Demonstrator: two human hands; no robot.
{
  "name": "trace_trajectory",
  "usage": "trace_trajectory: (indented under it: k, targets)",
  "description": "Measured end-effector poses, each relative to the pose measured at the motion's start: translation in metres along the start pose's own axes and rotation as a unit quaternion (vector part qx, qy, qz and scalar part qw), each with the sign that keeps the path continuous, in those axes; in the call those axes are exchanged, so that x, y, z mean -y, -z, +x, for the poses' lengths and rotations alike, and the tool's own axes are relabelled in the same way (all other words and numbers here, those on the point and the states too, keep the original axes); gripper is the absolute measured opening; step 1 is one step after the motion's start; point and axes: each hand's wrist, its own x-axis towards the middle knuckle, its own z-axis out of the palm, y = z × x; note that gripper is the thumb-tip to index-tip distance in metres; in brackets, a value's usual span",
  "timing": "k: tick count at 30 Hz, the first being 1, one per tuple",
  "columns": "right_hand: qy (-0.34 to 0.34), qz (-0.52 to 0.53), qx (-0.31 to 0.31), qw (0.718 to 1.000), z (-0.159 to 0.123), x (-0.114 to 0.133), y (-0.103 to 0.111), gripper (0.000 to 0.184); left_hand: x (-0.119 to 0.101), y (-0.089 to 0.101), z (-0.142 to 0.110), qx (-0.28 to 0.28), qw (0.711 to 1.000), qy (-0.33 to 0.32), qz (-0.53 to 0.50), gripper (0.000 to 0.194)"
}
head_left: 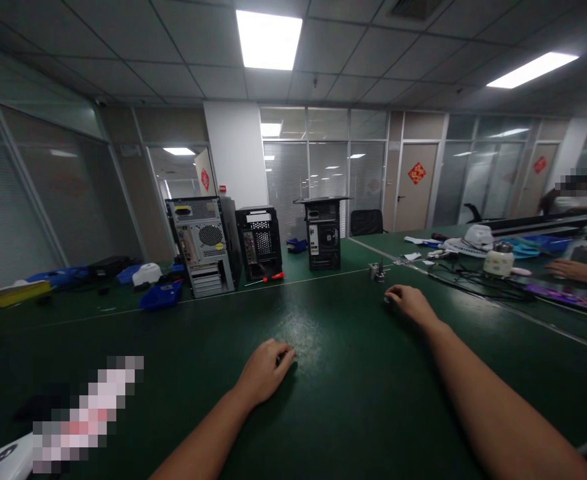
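My left hand (267, 371) rests low over the green tabletop (343, 373), its fingers curled together. A dark bit shows between thumb and fingers, too small to name. Farther off to the right, my right hand (409, 305) is closed in a pinch at the table surface. At its fingertips is a small shiny piece (387, 300), whose kind I cannot make out. Just beyond that hand stand small metal parts (377, 271), one with a pointed dark top.
Three computer cases (210, 243) stand at the back, with a red-handled screwdriver (268, 279) near the middle one. Blue trays (160, 295) lie left. Black cables (473, 283), a cream pot (499, 260) and another person's hand (578, 270) are at right.
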Motion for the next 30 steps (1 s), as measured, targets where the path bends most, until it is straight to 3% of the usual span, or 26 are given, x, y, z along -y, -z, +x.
trace_trajectory:
  k: [9, 20, 26, 30]
  targets:
    - [0.010, -0.050, -0.011, 0.999, 0.003, -0.006, -0.008, 0.026, -0.003, 0.002, -0.001, 0.007, 1.000, 0.003, -0.002, 0.039]
    - [-0.057, -0.020, -0.025, 0.998, 0.001, -0.005, -0.022, 0.024, -0.006, 0.004, -0.002, 0.010, 1.000, 0.001, 0.002, 0.039]
    - [-0.013, 0.021, 0.018, 1.000, -0.003, -0.015, -0.018, 0.036, -0.004, 0.003, -0.003, 0.006, 1.000, -0.008, 0.007, 0.039]
    - [0.019, 0.022, 0.030, 0.999, -0.007, -0.009, -0.018, 0.032, -0.005, 0.004, -0.003, 0.008, 1.000, -0.003, 0.003, 0.039]
